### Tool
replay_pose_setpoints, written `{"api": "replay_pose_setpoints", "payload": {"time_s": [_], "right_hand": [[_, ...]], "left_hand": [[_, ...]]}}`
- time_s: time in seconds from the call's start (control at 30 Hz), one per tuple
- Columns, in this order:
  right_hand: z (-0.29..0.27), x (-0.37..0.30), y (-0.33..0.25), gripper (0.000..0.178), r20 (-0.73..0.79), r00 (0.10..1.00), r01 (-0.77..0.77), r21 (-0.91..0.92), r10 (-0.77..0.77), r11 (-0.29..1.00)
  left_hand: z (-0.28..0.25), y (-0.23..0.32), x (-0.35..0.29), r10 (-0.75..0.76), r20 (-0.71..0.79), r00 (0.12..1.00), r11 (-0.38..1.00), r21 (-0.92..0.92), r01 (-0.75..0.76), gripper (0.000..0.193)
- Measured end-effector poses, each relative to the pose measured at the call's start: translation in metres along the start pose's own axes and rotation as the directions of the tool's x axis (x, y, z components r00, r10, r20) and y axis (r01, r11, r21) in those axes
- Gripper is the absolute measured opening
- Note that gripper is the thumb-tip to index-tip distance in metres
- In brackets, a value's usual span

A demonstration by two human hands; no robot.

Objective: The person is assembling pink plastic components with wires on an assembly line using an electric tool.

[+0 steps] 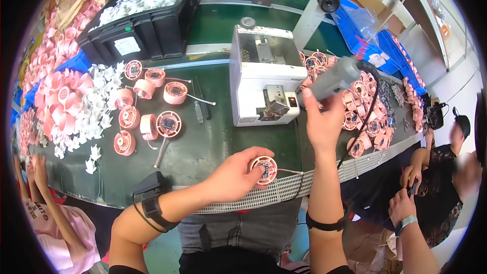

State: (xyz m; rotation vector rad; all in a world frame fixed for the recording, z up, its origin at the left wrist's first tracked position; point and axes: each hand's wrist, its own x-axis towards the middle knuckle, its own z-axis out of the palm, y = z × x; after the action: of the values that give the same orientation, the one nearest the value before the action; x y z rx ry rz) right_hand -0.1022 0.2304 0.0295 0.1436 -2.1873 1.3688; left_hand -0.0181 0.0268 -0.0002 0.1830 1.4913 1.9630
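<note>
Pink housing (266,169), open face toward me, at the bench's (213,139) near edge, pinched between left-hand (236,173) thumb and fingers. Right-hand (323,116) fingers wrap the grey power driver (335,79). Note: hold rim steady; keep black cord (376,91) clear.

On your left, the black crate (161,36) bears a white label (127,45) too small to read; the white machine (253,83) carries tiny dark lettering (296,79); a neighbour's pink shirt (73,236) shows dark printed letters (39,212).
</note>
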Motion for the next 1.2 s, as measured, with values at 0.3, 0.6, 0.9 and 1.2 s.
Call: {"api": "replay_pose_setpoints", "payload": {"time_s": [0.3, 0.6, 0.9, 1.2], "right_hand": [[0.017, 0.015, -0.071, 0.037, -0.136, 0.988, 0.144, 0.688, -0.069, 0.711], [0.051, 0.023, -0.075, 0.016, -0.210, 0.967, 0.242, 0.586, -0.144, 0.773], [0.052, 0.021, -0.077, 0.023, -0.173, 0.980, 0.188, 0.640, -0.099, 0.745], [0.042, -0.003, -0.079, 0.029, 0.013, 0.999, 0.027, 0.538, -0.040, 0.843]], "left_hand": [[-0.004, 0.010, 0.006, -0.116, 0.016, 0.993, 0.982, 0.152, 0.112, 0.033], [-0.003, 0.011, 0.005, -0.136, 0.007, 0.991, 0.987, 0.086, 0.135, 0.033], [-0.003, 0.007, 0.005, -0.119, -0.014, 0.993, 0.991, 0.061, 0.120, 0.032], [-0.003, 0.004, 0.002, -0.084, -0.053, 0.995, 0.995, 0.053, 0.086, 0.031]]}}
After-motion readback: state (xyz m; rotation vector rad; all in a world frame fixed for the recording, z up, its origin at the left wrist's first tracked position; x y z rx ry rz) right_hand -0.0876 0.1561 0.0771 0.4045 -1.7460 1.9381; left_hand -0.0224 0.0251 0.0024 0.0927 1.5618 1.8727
